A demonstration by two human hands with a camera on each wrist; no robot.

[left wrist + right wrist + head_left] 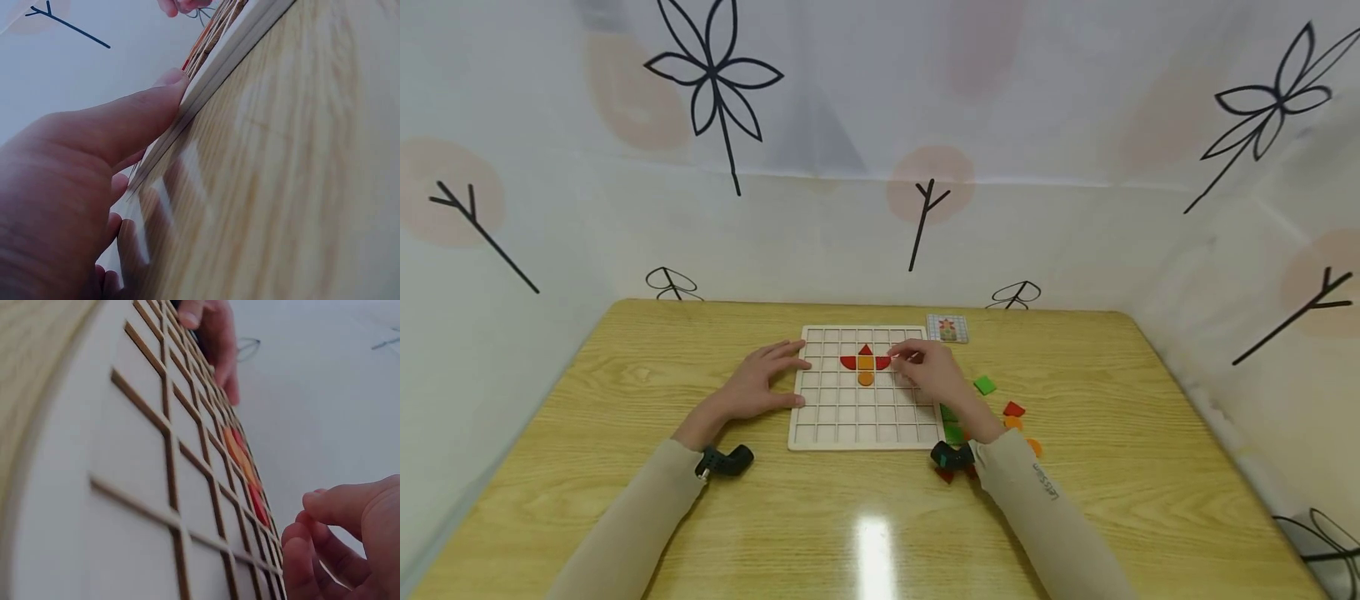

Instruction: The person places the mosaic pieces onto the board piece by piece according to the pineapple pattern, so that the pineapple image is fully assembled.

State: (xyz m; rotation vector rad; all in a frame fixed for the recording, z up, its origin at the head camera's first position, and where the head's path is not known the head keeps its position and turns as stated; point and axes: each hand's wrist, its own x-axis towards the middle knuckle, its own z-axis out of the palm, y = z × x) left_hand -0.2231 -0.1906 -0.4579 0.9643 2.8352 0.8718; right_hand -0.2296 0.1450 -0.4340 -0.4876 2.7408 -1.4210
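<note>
A pale wooden grid board (831,415) lies flat on the table. Set in its upper cells are a red triangle (866,350), an orange square (866,363), a left red half-round piece (848,362), a right red half-round piece (882,363) and an orange disc (866,379). My left hand (758,385) rests along the board's left edge, fingers spread and thumb touching the rim (215,75). Over the upper right cells is my right hand (931,369), its fingertips beside the right half-round piece. Its fingers (300,556) are loosely bent, with no piece visible between them.
A pattern card (947,328) lies by the board's top right corner. Right of the board are a green square (985,385), a red piece (1014,409), an orange disc (1013,423) and several more pieces, some hidden under the right forearm. A printed cloth (820,242) hangs behind the table.
</note>
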